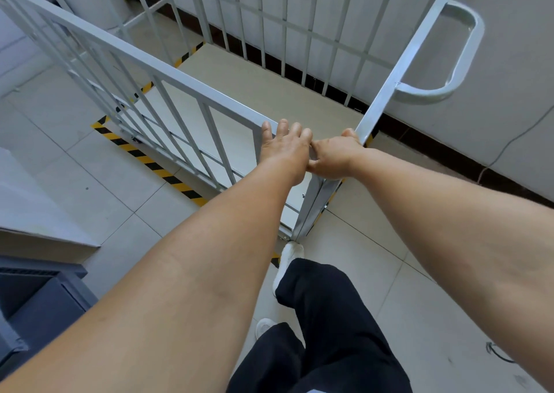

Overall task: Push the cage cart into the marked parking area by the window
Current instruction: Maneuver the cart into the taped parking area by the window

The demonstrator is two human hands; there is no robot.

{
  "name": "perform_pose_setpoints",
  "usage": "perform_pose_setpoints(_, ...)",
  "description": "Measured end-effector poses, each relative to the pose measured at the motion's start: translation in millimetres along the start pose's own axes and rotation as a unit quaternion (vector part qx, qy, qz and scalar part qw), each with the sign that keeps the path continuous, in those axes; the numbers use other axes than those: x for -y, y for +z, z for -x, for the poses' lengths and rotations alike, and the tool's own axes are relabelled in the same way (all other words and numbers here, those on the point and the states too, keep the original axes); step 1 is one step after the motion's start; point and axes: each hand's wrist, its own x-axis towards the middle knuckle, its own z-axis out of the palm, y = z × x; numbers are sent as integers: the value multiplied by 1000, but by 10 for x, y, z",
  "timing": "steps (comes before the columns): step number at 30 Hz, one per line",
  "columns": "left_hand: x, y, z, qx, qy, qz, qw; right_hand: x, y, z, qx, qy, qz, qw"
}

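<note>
I have both hands on the near corner of the cage cart (209, 98). My left hand (284, 149) lies flat over the end of the top rail, fingers (295, 130) spread and only lightly curled over its edge, so it presses more than it grips. My right hand (335, 158) is closed around the slanting corner post just below the looped handle (458, 56), thumb side toward my left hand, the 2 hands touching.

The cart sits close along the wall (494, 92), and most of its pale deck (269, 92) lies inside the yellow-and-black floor tape (144, 158). The tape runs just outside the left side panel and shows again beyond the far end. I judge the parking nearly done, with only squaring up left. No window shows in this view.

To finish well, I push low and steady through the corner post, not in jerks, since pushing from 1 corner tends to swing the far end. I watch the gap between the left panel and the tape and keep it even. My front shoe (289, 257) is right at the cart's base, so I keep my toes back from the wheel. I mind the far bars against the wall too.
</note>
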Motion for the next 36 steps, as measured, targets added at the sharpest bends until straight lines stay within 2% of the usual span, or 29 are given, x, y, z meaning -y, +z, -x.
perform_pose_setpoints(15,-4,86,-63,-28,3,12,1000,22,31,-6,-28,-7,6,1000)
perform_pose_setpoints(36,85,56,-42,-9,25,21,999,77,-7,-10,0,13,-29,999)
